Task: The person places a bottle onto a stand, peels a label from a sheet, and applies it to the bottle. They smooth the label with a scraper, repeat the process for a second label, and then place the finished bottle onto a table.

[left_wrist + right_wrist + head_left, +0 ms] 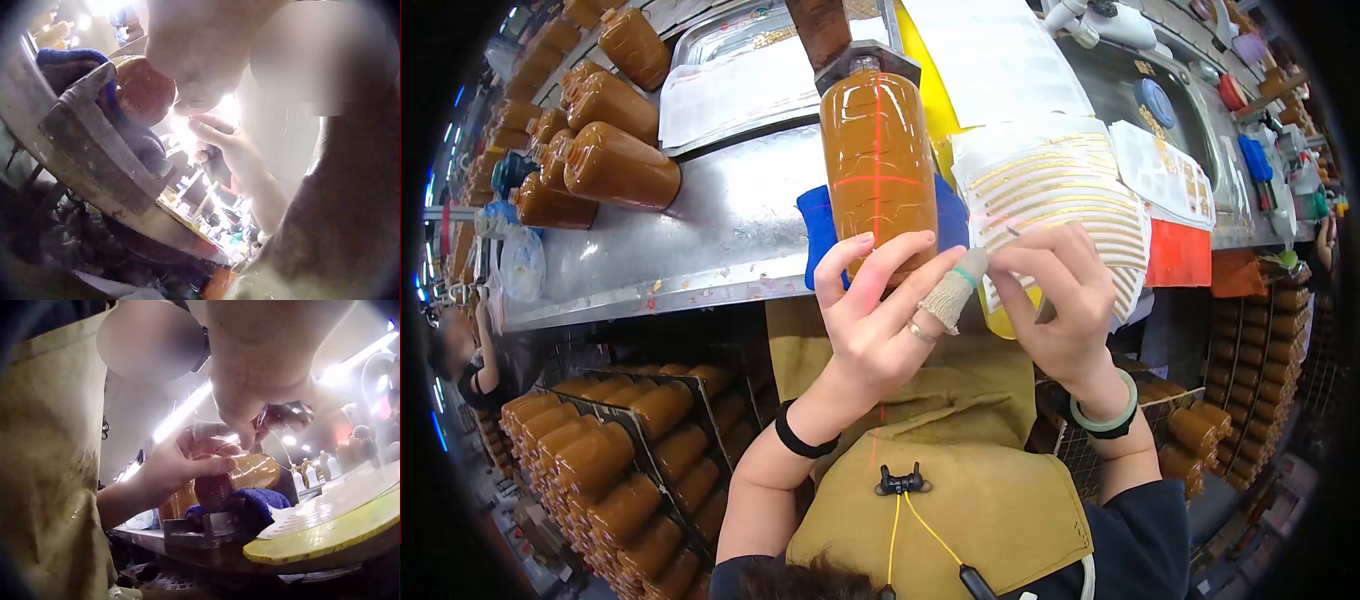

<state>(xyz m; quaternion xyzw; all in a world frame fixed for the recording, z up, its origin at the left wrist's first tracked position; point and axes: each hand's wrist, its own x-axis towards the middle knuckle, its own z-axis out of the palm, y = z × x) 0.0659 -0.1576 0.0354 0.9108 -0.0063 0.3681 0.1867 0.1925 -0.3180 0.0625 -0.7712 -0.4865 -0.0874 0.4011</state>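
Observation:
An amber bottle lies with its neck against a metal holder and its base toward the person, on a blue cloth. The left hand is at the base, fingers spread and bent; one finger wears a knitted cover with a grey tip. Close beside that tip, the right hand has its thumb and fingers curled round a thin dark item, mostly hidden. In the right wrist view the left hand is beside the bottle. Whether the fingertips of both hands touch is unclear.
White sheets with rows of gold strips lie right of the bottle, over a yellow board. More amber bottles stand at left on the metal table. Racks of bottles fill the space below. A blue lid lies at upper right.

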